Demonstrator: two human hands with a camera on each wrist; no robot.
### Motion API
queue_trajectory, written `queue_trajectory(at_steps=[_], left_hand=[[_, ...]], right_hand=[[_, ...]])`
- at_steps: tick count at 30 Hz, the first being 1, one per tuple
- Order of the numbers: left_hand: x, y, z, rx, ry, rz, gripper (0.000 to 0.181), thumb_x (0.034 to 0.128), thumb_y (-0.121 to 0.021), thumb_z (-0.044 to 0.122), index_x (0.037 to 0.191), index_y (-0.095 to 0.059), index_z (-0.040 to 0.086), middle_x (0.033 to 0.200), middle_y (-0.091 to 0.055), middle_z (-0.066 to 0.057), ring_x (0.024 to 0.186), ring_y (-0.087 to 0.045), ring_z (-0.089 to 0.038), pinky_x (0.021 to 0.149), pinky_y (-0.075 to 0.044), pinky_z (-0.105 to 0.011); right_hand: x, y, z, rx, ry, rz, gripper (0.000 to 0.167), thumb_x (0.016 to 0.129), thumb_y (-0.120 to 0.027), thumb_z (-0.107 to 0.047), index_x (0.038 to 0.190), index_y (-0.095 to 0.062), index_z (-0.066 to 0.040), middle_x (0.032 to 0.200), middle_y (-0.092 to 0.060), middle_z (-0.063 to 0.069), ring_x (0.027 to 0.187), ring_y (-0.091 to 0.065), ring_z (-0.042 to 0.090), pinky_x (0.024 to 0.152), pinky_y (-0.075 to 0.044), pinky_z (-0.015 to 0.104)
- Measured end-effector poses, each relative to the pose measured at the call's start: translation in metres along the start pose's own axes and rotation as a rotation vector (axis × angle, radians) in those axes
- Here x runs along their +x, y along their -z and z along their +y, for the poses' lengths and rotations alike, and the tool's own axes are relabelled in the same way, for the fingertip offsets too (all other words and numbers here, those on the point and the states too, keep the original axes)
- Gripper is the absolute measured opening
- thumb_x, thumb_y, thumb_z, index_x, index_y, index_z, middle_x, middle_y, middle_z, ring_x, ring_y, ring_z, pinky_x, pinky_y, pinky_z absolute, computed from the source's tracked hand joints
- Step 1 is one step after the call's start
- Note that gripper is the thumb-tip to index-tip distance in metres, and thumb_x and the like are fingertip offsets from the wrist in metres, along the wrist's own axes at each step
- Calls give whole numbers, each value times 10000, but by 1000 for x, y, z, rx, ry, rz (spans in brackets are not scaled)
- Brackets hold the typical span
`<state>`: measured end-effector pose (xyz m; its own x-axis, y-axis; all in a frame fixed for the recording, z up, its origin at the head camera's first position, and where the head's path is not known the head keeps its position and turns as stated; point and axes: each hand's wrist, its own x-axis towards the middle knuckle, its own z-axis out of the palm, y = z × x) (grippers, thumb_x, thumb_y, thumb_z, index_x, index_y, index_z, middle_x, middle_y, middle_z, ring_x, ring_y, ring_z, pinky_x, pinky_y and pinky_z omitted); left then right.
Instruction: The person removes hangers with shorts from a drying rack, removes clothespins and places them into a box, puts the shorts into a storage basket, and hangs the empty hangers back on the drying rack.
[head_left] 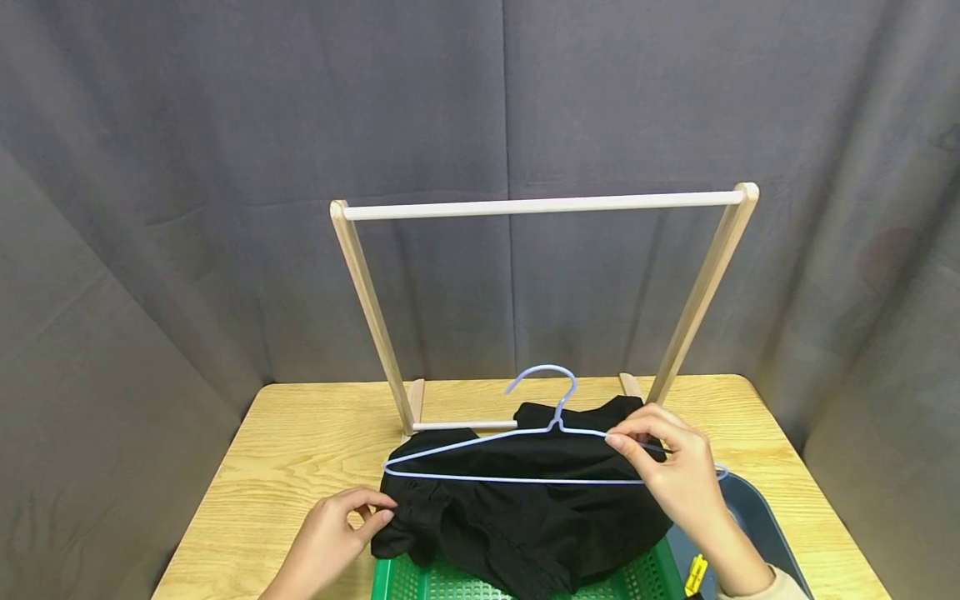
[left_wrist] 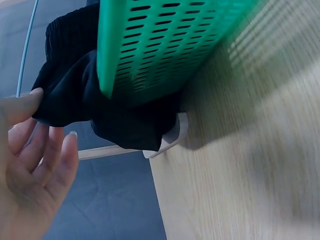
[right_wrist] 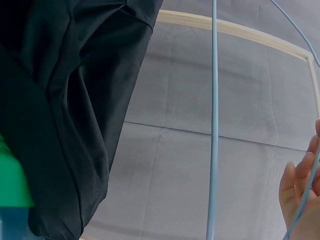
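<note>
A black garment (head_left: 540, 517), with a gathered elastic-looking band in the left wrist view, lies bunched over a green basket (head_left: 382, 579). My left hand (head_left: 333, 529) pinches its left edge between thumb and fingers. Above the cloth, my right hand (head_left: 675, 475) holds a pale lavender hanger (head_left: 480, 479) by its right shoulder, thumb and fingertips meeting on the wire. The hanger's hook points up and curves to the left. In the right wrist view, my right hand (right_wrist: 305, 185) shows at the right edge, and the hanger's lower bar (right_wrist: 214, 120) runs apart from the cloth.
Behind the basket stands a wooden rack with a white top rail (head_left: 540, 205). At the right sits a dark blue tray (head_left: 757, 508) with a yellow object (head_left: 696, 575) in it. Grey curtains (head_left: 420, 108) surround the wooden table (head_left: 300, 450).
</note>
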<state>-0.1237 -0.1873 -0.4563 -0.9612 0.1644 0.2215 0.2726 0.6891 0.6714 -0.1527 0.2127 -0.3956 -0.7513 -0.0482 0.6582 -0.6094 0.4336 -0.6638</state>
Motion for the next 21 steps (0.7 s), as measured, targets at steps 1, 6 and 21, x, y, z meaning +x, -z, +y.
queue_trajectory(at_steps=[1, 6, 21], left_hand=[[-1, 0, -1, -7, -2, 4, 137, 834, -791, 111, 868, -749, 236, 838, -689, 114, 718, -556, 0, 610, -482, -247], [-2, 0, -1, -48, 31, 16, 118, 873, -754, 118, 864, -744, 235, 834, -663, 161, 752, -577, -3, 613, -499, -230], [2, 5, -3, 1, 159, 65, 69, 940, -693, 171, 954, -754, 201, 954, -719, 104, 847, -657, -74, 774, -546, -331]], right_hand=[[0, 0, 0, -4, -3, 0, 301, 710, -812, 131, 799, -742, -147, 770, -644, -55, 716, -559, 46, 660, -424, 175], [0, 0, -1, -14, -11, 3, 298, 717, -814, 118, 800, -742, -159, 772, -644, -62, 719, -555, 45, 656, -417, 175], [0, 0, -3, -16, -48, -4, 260, 737, -814, 98, 805, -746, -144, 779, -653, -52, 745, -571, 55, 680, -423, 177]])
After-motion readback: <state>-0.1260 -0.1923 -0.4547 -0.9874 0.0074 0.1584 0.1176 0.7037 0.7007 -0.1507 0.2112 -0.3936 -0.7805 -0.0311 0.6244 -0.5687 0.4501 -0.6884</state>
